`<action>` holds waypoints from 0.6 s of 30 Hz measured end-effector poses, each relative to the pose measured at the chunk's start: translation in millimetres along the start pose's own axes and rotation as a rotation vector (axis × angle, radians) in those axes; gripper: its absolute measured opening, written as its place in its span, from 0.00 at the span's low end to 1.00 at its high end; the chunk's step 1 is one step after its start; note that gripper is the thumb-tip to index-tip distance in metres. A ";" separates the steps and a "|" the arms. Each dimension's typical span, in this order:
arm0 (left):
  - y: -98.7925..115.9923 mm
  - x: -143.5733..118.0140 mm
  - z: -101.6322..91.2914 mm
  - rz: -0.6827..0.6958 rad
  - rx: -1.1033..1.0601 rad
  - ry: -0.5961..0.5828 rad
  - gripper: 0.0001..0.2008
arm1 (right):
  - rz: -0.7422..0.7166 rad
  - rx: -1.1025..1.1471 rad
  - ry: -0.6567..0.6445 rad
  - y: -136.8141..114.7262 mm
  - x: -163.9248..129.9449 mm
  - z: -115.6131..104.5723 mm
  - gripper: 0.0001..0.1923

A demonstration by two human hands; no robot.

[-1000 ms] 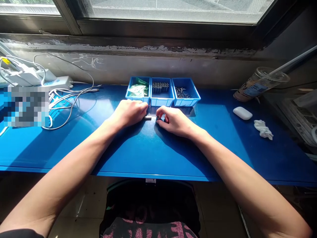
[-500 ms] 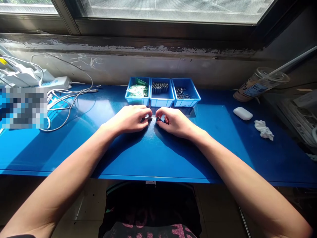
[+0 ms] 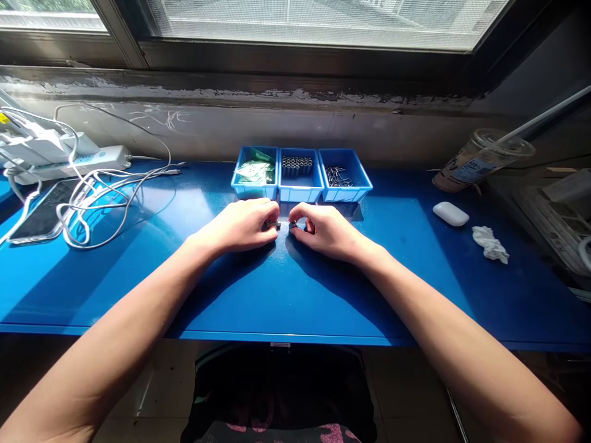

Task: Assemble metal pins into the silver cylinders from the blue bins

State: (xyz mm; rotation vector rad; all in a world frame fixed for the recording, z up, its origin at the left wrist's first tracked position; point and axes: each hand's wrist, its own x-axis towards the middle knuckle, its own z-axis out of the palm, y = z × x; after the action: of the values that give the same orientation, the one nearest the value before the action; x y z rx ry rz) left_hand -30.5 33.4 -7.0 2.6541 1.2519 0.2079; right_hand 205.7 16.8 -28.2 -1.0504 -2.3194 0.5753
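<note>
Both hands are resting on the blue table (image 3: 295, 295), meeting just in front of three small blue bins. The left hand (image 3: 242, 224) is lying knuckles up with its fingers curled in, and its fingertips are pinching a small dark metal piece (image 3: 272, 225) at the thumb side. The right hand (image 3: 323, 229) is curled the same way, its thumb and forefinger closing on a second small piece (image 3: 292, 224). The two pieces are lying end to end, very near each other, just above the table surface; whether they are touching cannot be told, as both are too small to make out.

Behind the hands the bins are standing side by side, walls touching. The left bin (image 3: 240, 184) is holding pale green packets. The middle bin (image 3: 300, 189) is holding a row of short dark cylinders standing upright. The right bin (image 3: 346, 191) is holding loose thin metal pins.

To the left, a white power strip (image 3: 96, 159) is sitting near the wall with tangled white cables (image 3: 111, 191) trailing across the table, and a dark phone (image 3: 41, 212) is lying flat beside them. To the right, a white oval case (image 3: 450, 213) is lying near a crumpled tissue (image 3: 490, 243), and a plastic cup with a straw (image 3: 480, 161) is leaning by the wall.
</note>
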 end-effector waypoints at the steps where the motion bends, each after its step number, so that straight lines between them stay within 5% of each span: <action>1: 0.3 0.5 0.0 -0.002 -0.005 -0.002 0.07 | 0.001 0.000 0.002 0.5 -0.2 -0.1 0.09; 7: 0.7 0.3 -1.0 -0.012 -0.018 -0.001 0.06 | -0.062 -0.001 0.044 -2.6 -2.4 -0.5 0.09; 10: 0.7 -1.3 -1.6 -0.009 -0.019 0.009 0.05 | -0.064 -0.008 0.181 -6.3 -1.6 -6.0 0.13; 14: 2.1 -1.4 -2.7 -0.002 -0.021 0.005 0.04 | 0.034 -0.041 0.365 -1.4 14.1 -27.2 0.05; 18: 4.0 -1.1 -3.7 -0.007 -0.021 0.005 0.04 | 0.167 -0.193 0.335 16.1 47.1 -49.5 0.05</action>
State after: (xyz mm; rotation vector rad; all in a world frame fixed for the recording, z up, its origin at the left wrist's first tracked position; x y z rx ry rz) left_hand -28.9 30.5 -2.4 2.6325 1.2536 0.2258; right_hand 218.7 71.1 14.3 -1.3277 -2.0336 0.2155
